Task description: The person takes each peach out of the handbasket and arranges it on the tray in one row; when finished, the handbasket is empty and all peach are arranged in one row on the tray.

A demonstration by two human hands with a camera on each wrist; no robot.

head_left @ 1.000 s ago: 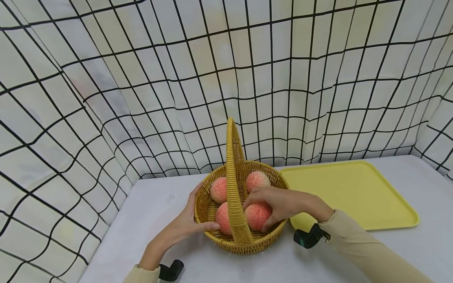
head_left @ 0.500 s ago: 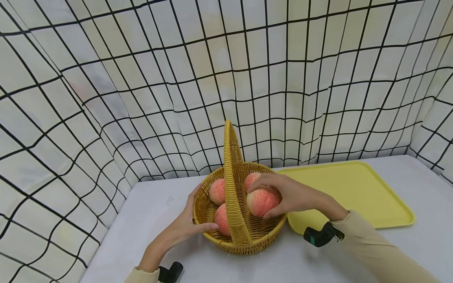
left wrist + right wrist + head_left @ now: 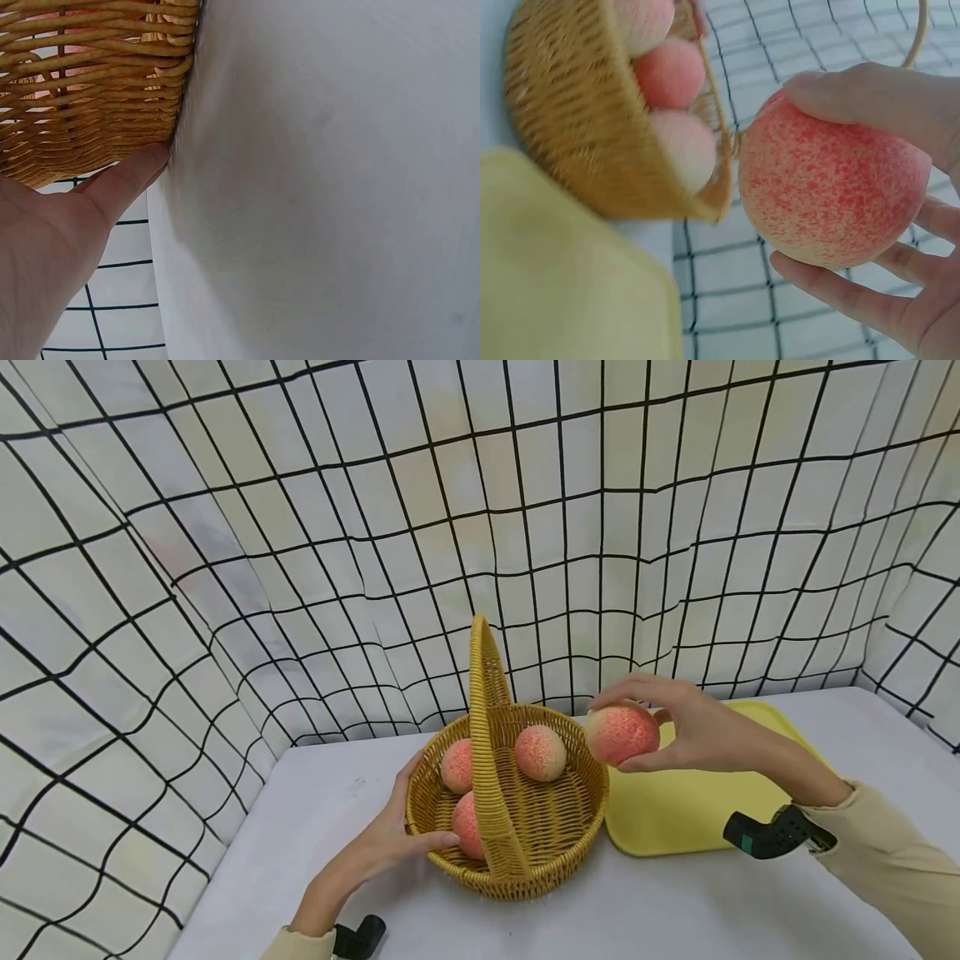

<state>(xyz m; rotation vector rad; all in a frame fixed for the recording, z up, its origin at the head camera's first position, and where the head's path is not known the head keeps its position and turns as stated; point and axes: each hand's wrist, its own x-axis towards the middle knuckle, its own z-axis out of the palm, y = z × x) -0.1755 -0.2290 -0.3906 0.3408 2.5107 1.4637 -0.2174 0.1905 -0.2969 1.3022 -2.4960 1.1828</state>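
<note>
A pink and cream peach is held between the thumb and fingers of my right hand, raised beyond the right rim of the wicker basket. The right wrist view shows that peach up close, with the thumb on one side and fingers on the other. My left hand holds the basket's left side, thumb over the rim and fingers along the outer wall. In the left wrist view, a finger of the left hand touches the weave low down. Inside lie a peach and two others left of the handle, partly hidden.
A yellow tray lies on the white table, right of the basket and partly behind the right hand. The tall basket handle arches over the middle. Black netting over white sheeting stands behind and at the sides.
My right hand has lifted the peach out of the basket and carried it right, towards the yellow tray. The peach at the back is now uncovered. My left hand keeps its place on the basket.
</note>
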